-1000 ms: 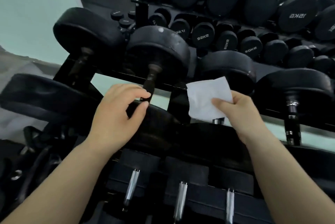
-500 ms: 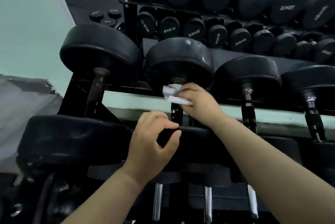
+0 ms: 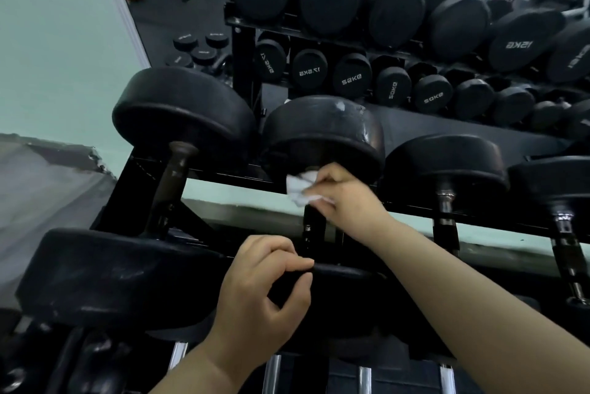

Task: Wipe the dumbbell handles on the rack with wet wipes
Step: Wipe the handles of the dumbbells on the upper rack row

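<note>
R hand (image 3: 344, 192) is up at the top rail of the rack (image 3: 230, 177), fingers and thumb clamped round a bunched wipe (image 3: 298, 189). The wipe is pressed on the 2nd handle (image 3: 314, 227) right where it meets the far weight (image 3: 322, 135). So the wipe sits at the very top of that handle, approx 12 o'clock from the L hand (image 3: 265, 294). L hand is lower, well apart from the R, fingers curled over the rim of the near weight (image 3: 351, 275) w/ thumb under it. Looks like it's steadying that dumbbell. Hands not together, each on its own job.

Progress, as I read it: mid-wipe on handle no. 2, only its top end covered. The dark stretch below the wipe, towards 6 o'clock, prob. needs a pass down.

At 9 o'clock the 1st handle (image 3: 174, 179) looks brown and dull; can't tell if it's been wiped. At 3 o'clock come the 3rd handle (image 3: 447, 218) and 4th handle (image 3: 568, 250), shiny collars, no hand on them, no wet sheen I can make out either way. Along the bottom edge, 6 o'clock, a lower row of chrome handles (image 3: 273, 374) waits too.

My call: early in the job, most of the rack left to do.
</note>
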The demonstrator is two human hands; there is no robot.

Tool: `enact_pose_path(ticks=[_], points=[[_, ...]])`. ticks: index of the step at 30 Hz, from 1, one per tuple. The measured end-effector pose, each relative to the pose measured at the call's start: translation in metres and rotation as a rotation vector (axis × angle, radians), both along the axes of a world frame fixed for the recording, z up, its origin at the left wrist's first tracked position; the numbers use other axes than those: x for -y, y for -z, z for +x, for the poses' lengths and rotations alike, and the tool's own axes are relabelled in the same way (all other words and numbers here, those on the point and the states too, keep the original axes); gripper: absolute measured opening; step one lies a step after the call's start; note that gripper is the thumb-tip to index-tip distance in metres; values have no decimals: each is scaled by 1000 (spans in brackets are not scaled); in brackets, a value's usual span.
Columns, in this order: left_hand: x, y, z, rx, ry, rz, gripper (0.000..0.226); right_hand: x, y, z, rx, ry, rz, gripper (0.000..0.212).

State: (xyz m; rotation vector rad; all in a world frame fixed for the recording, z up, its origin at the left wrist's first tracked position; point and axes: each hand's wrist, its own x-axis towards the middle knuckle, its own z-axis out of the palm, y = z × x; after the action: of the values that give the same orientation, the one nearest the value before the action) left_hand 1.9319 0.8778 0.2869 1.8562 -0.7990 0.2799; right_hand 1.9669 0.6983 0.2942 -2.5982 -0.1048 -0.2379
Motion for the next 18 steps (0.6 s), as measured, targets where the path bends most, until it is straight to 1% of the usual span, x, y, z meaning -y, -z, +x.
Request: enact_pose_path(ticks=[2,4,7,8,9,11,12,13,14,15,16,18], points=[[0,0,0,-2,-5,-6,9,0,0,5,-38,39,-45,14],[1,0,0,-2,-8,-10,9,2,0,-3,-146,-46,-19,19],[0,1,0,-7,-14,-8,9,7,-2,-24,-279,-230,13,34],[0,1,0,-10,-17,-5,9,7,-2,-27,-289,-252,8,35],[0,1,0,-12,-20,-3,9,7,-2,-26,-298,-247,9,32],[1,0,-1,-15,-30,-4,9,2,-2,-18,-270,-224,-1,20],[1,0,-1,-11,-39,-3,9,0,-1,-11,-199,-198,-9,16],[1,0,-2,-3,-49,0,9,-1,-1,-3,-113,-138,-23,15],[1,0,-2,7,-62,3,10,-1,-2,3,-86,-40,-19,16],[1,0,-3,15,-77,5,10,0,-2,8,-95,43,-12,19],[1,0,-3,20,-91,5,10,2,-1,9,-111,67,-11,20],[1,-1,-4,26,-108,3,10,2,1,1,-84,-29,-5,15]])
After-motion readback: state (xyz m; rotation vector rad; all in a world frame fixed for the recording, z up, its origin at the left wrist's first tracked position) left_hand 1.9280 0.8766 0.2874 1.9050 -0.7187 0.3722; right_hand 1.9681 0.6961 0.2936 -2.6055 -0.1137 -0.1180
